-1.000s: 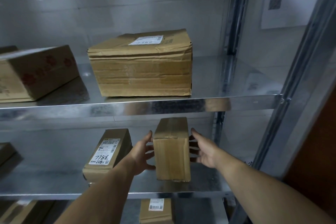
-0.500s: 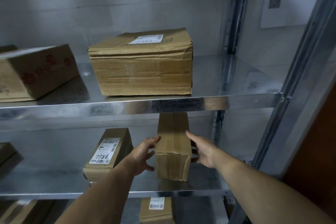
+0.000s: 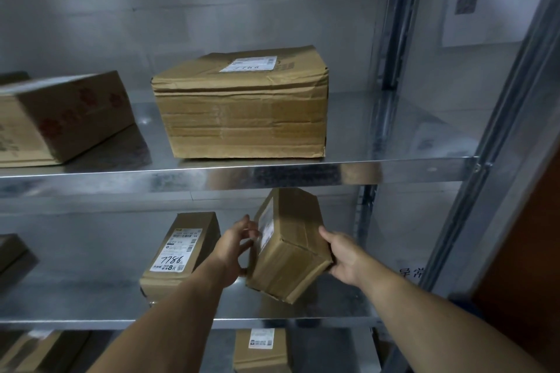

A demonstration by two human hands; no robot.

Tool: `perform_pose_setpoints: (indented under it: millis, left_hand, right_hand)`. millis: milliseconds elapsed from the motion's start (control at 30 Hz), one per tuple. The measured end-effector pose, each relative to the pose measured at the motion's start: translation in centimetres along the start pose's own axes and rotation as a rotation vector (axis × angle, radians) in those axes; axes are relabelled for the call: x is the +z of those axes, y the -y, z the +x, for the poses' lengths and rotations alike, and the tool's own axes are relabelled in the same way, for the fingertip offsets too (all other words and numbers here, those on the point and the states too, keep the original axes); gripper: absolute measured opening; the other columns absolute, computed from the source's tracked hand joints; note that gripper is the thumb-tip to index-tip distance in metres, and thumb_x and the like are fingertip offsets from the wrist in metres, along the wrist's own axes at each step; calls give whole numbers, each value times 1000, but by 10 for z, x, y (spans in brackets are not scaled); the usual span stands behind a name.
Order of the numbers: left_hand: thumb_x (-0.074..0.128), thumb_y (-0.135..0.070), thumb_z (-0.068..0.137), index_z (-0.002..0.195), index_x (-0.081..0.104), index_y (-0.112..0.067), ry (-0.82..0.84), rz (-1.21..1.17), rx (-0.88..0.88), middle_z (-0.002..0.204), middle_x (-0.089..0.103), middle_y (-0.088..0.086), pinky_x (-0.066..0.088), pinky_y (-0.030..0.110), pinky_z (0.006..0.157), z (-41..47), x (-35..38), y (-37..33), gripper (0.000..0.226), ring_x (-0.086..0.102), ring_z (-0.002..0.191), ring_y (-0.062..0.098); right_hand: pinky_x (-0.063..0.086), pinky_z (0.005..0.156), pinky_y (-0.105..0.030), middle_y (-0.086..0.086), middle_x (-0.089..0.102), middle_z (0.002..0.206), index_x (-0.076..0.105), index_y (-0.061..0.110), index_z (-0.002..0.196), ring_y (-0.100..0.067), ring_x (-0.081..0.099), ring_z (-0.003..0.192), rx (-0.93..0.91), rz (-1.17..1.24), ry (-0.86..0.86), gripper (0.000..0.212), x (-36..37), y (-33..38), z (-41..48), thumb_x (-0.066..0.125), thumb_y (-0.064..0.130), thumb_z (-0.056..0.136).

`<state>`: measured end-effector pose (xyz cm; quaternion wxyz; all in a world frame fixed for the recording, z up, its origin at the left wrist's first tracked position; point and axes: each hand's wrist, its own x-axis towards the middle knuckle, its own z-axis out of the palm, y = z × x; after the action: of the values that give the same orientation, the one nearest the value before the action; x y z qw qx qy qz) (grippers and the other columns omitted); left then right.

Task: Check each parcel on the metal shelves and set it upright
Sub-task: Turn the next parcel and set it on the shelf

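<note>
Shelving: metal shelves [image 3: 497, 142] are standing against a pale wall, three levels showing.
Upper shelf [image 3: 394, 168]: is carrying two cartons, both lying flat.
Middle shelf [image 3: 75, 322]: is carrying the labelled carton and has the task's parcel over its right part, near the front edge.
Large carton [image 3: 242, 112]: is sitting flat at the upper shelf's front edge, right of centre, a white label on its top face.
Red-printed carton [image 3: 63, 118]: is lying at the upper shelf's left end, running out of view.
Labelled carton [image 3: 181, 251]: is lying on the middle shelf just left of the hands, with "7786" handwritten on its label.
Tilted parcel [image 3: 291, 248]: is leaning to the right between both hands, its lowest corner just at the middle shelf; whether it is touching is unclear. A white label is showing on its left face.
Left hand [image 3: 233, 248]: is gripping the parcel's labelled left face with bent fingers, somewhat blurred.
Right hand [image 3: 344, 254]: is clasping the parcel's right side, thumb lying on the upper face and fingers wrapping out of sight behind.
Small carton [image 3: 262, 350]: is standing on the level below, label facing forward.
</note>
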<state>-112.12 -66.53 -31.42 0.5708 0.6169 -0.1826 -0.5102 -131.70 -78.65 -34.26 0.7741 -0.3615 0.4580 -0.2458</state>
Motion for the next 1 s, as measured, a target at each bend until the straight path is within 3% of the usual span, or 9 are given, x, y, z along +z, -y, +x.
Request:
perform_pose_setpoints:
  millis: [167, 333, 433, 567, 667, 767, 833, 900, 1000]
  left_hand:
    - [57, -44, 98, 129, 57, -13, -91, -157, -12, 129, 55, 9, 42, 50, 102, 10, -7, 6, 44, 50, 122, 30]
    - [57, -24, 99, 103, 62, 0, -49, -66, -63, 103, 65, 16, 51, 38, 80, 15, -2, 11, 25, 64, 93, 30]
    - [62, -15, 96, 117, 66, 1, -44, 52, -76, 115, 69, 20, 55, 41, 85, 17, 1, 17, 27, 65, 108, 36]
    - [67, -17, 94, 108, 70, -7, -79, 155, -132, 107, 70, 10, 50, 33, 77, 14, 8, 22, 18, 63, 99, 25]
    - [70, -19, 93, 109, 69, -11, -101, 209, -137, 113, 69, 8, 52, 34, 76, 17, 10, 27, 19, 63, 106, 22]
    - [72, -24, 92, 112, 66, -11, -97, 250, -139, 118, 67, 8, 54, 39, 85, 19, 14, 29, 24, 60, 112, 25]
    - [73, -28, 92, 112, 64, -12, -107, 284, -142, 116, 64, 8, 54, 38, 79, 21, 18, 32, 28, 60, 106, 24]
    - [72, -28, 93, 110, 61, -11, -132, 303, -129, 112, 64, 9, 53, 36, 75, 22, 23, 36, 26, 60, 97, 23]
    - [72, -25, 93, 102, 59, -12, -161, 331, -119, 111, 67, 13, 57, 40, 86, 27, 29, 41, 21, 64, 104, 29]
  right_hand:
    - [59, 78, -44, -18, 74, 111, 60, 7, 131, -34, 72, 100, -9, 75, -70, 35, -13, -2, 5, 48, 30, 107]
    - [60, 77, -45, -15, 70, 118, 50, 37, 130, -34, 70, 101, -93, 13, -118, 31, -18, -5, 0, 43, 16, 109]
    - [61, 74, -44, -17, 72, 108, 61, 22, 120, -33, 71, 91, -103, -195, -223, 24, -21, -11, 1, 42, 12, 108]
    - [53, 77, -32, -10, 73, 103, 70, 5, 112, -24, 66, 87, -21, -358, -262, 25, -29, -20, 7, 49, 16, 104]
    - [58, 90, -38, -10, 78, 99, 74, 8, 108, -28, 73, 99, 47, -289, -166, 31, -28, -20, 4, 55, 33, 103]
    - [57, 90, -38, -7, 79, 101, 75, 13, 107, -26, 72, 101, 53, -309, -93, 34, -28, -20, 1, 58, 42, 101]
    - [55, 96, -40, -6, 78, 103, 73, 13, 111, -25, 72, 102, 67, -336, -59, 35, -28, -23, 4, 62, 43, 98]
    - [51, 105, -44, -5, 76, 112, 68, 12, 123, -24, 69, 109, 79, -416, -59, 50, -30, -28, 11, 73, 48, 89]
    - [51, 105, -45, -6, 73, 118, 61, 11, 131, -25, 69, 110, 101, -471, -83, 68, -40, -39, 36, 82, 48, 78]
